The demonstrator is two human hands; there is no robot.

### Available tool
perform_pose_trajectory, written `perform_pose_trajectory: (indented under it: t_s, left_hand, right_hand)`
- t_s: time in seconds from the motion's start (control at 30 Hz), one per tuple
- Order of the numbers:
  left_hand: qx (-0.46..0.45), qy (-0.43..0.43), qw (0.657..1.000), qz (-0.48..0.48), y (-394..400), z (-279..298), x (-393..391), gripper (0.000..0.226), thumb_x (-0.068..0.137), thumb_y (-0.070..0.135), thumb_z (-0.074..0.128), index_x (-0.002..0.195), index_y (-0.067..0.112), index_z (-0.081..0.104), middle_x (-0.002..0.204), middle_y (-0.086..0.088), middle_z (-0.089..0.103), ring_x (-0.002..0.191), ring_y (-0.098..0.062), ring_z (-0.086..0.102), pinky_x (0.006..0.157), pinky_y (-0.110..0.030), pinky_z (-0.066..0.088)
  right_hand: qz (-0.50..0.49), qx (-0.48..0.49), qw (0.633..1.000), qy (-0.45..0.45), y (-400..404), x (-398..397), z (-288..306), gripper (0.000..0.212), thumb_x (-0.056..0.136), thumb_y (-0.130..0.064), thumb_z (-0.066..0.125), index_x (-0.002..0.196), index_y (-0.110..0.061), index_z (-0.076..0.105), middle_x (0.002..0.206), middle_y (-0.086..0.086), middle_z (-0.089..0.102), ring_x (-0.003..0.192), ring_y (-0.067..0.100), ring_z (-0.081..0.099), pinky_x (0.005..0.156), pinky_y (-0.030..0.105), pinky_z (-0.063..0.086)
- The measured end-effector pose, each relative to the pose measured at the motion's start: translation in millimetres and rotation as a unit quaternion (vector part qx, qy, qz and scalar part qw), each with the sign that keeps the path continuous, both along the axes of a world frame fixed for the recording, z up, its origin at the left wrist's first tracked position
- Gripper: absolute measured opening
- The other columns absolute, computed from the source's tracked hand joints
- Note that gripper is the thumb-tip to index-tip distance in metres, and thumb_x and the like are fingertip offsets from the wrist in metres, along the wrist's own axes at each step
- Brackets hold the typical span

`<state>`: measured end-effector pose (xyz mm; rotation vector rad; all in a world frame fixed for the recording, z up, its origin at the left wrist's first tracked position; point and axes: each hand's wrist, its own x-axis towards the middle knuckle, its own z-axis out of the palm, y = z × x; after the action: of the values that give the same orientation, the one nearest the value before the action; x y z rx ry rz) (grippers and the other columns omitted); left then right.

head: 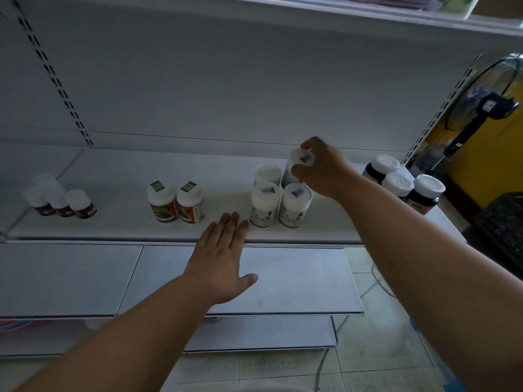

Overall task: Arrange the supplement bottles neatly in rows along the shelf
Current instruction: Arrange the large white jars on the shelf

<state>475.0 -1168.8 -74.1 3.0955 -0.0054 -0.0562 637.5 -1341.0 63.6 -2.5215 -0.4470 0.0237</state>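
One white bottle (pixel 297 168), tilted at the cluster's far right, is gripped by the right hand (pixel 325 169); the flat left hand (pixel 223 250) holds nothing.

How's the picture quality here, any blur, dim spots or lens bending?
Head view: dim and bluish overall; the small brown bottles at far left look soft and blurred; wide-angle bending curves the shelf edge and slotted uprights; the white bottle gripped by the right hand and the flat left hand stay fairly sharp.
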Motion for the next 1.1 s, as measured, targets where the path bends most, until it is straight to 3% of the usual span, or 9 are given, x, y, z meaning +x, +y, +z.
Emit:
perform_pose_trajectory:
  t_s: [0.17, 0.3, 0.47, 0.67, 0.77, 0.87, 0.93, 1.03, 1.1]
  left_hand:
    - [-0.002, 0.005, 1.000, -0.003, 0.9, -0.7, 0.0, 0.107, 0.088, 0.075, 0.037, 0.152, 0.019, -0.027, 0.159, -0.007, -0.034, 0.147, -0.023, -0.031, 0.119, -0.040, -0.017]
    - [-0.004, 0.004, 1.000, -0.003, 1.2, -0.2, 0.3, 0.107, 0.088, 0.075, 0.037, 0.151, 0.019, -0.027, 0.159, -0.007, -0.034, 0.147, -0.023, -0.030, 0.119, -0.040, -0.017]
    - [-0.004, 0.008, 1.000, -0.003, 0.9, 1.2, -0.7, 0.106, 0.089, 0.074, 0.037, 0.152, 0.019, -0.028, 0.159, -0.007, -0.034, 0.147, -0.023, -0.031, 0.121, -0.041, -0.016]
    - [-0.003, 0.012, 1.000, 0.001, 0.2, 1.4, 0.5, 0.106, 0.089, 0.074, 0.037, 0.151, 0.019, -0.029, 0.158, -0.006, -0.036, 0.146, -0.023, -0.032, 0.120, -0.041, -0.016]
    - [-0.002, 0.013, 1.000, 0.000, 0.0, 1.8, 0.8, 0.106, 0.090, 0.074, 0.038, 0.151, 0.020, -0.029, 0.158, -0.006, -0.036, 0.146, -0.023, -0.033, 0.120, -0.040, -0.017]
    - [0.001, 0.014, 1.000, 0.004, 0.1, 1.3, -0.6, 0.106, 0.090, 0.074, 0.037, 0.150, 0.020, -0.030, 0.158, -0.006, -0.036, 0.146, -0.023, -0.032, 0.118, -0.040, -0.019]
    - [-0.002, 0.015, 1.000, 0.005, 0.3, 1.2, -0.5, 0.106, 0.090, 0.074, 0.038, 0.150, 0.020, -0.030, 0.158, -0.005, -0.036, 0.146, -0.022, -0.032, 0.117, -0.039, -0.020]
    - [-0.009, 0.009, 1.000, 0.004, 0.5, 1.2, 0.5, 0.106, 0.089, 0.074, 0.038, 0.151, 0.021, -0.029, 0.159, -0.005, -0.034, 0.146, -0.022, -0.031, 0.117, -0.039, -0.020]
    - [-0.013, 0.006, 1.000, 0.002, 0.8, 1.3, 0.1, 0.106, 0.089, 0.074, 0.039, 0.152, 0.020, -0.027, 0.160, -0.005, -0.033, 0.147, -0.022, -0.030, 0.119, -0.039, -0.018]
  right_hand:
    - [0.037, -0.050, 0.995, 0.083, 5.7, 8.2, -14.7, 0.049, 0.086, -0.030, 0.059, 0.133, -0.023, 0.046, 0.109, 0.004, 0.056, 0.086, 0.019, 0.055, 0.063, 0.028, 0.043]
    - [0.047, -0.063, 0.994, 0.079, 7.3, 16.6, -18.3, 0.050, 0.086, -0.035, 0.056, 0.135, -0.026, 0.047, 0.124, 0.004, 0.057, 0.098, 0.022, 0.058, 0.075, 0.032, 0.050]
    - [0.118, -0.055, 0.991, 0.031, 24.4, 19.6, -10.8, 0.051, 0.088, -0.042, 0.062, 0.134, -0.027, 0.047, 0.130, -0.001, 0.055, 0.099, 0.013, 0.055, 0.062, 0.019, 0.044]
    - [0.092, -0.080, 0.989, 0.078, 45.8, 16.9, -14.4, 0.049, 0.083, -0.049, 0.063, 0.126, -0.028, 0.051, 0.116, 0.003, 0.057, 0.077, 0.018, 0.063, 0.051, 0.025, 0.047]
    - [0.076, -0.090, 0.992, 0.049, 46.6, 9.1, -12.0, 0.050, 0.088, -0.048, 0.058, 0.130, -0.023, 0.048, 0.112, 0.005, 0.058, 0.076, 0.020, 0.063, 0.053, 0.030, 0.052]
    - [0.083, -0.118, 0.985, -0.095, 43.9, 0.7, -11.1, 0.046, 0.095, -0.042, 0.049, 0.131, -0.013, 0.047, 0.119, 0.013, 0.059, 0.097, 0.030, 0.060, 0.078, 0.043, 0.054]
    - [0.082, -0.068, 0.978, -0.177, 40.1, -3.5, -9.6, 0.043, 0.098, -0.038, 0.045, 0.131, -0.009, 0.047, 0.127, 0.015, 0.055, 0.111, 0.033, 0.052, 0.089, 0.042, 0.046]
    - [0.088, 0.099, 0.961, -0.244, 33.8, -16.7, -2.9, 0.044, 0.099, -0.037, 0.040, 0.131, -0.008, 0.048, 0.125, 0.013, 0.052, 0.104, 0.028, 0.054, 0.081, 0.036, 0.046]
    - [0.068, 0.203, 0.951, -0.225, 30.8, -30.7, 3.1, 0.048, 0.097, -0.044, 0.035, 0.126, -0.012, 0.054, 0.116, 0.006, 0.056, 0.096, 0.017, 0.055, 0.077, 0.031, 0.045]
